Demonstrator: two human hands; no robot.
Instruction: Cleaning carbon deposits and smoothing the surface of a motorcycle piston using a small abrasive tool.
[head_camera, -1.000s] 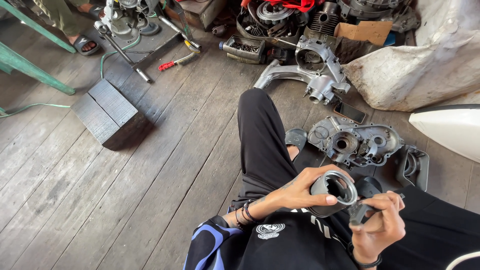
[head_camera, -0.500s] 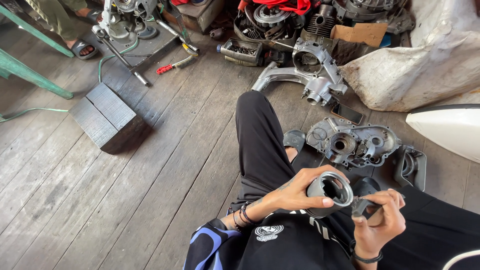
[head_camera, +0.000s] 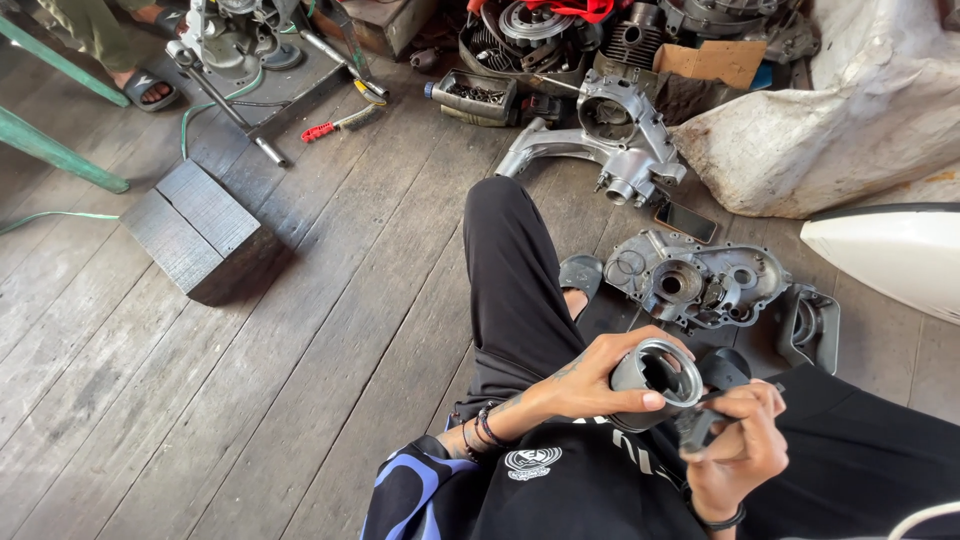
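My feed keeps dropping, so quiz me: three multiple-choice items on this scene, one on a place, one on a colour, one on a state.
1. Where does the wood block lie?
A. on the floor planks, left of the leg
B. on the person's lap
C. on the white sack

2. What colour is the small tool handle near the top?
A. blue
B. red
C. yellow

3. How is the metal cylinder held?
A. lying loose on the floor
B. gripped in the left hand, open end up, the right hand beside it
C. clamped in a vice

Answers: 1 A, it sits on bare planks apart from the leg. 2 B, the handle shows red. 3 B, the fingers wrap its wall.
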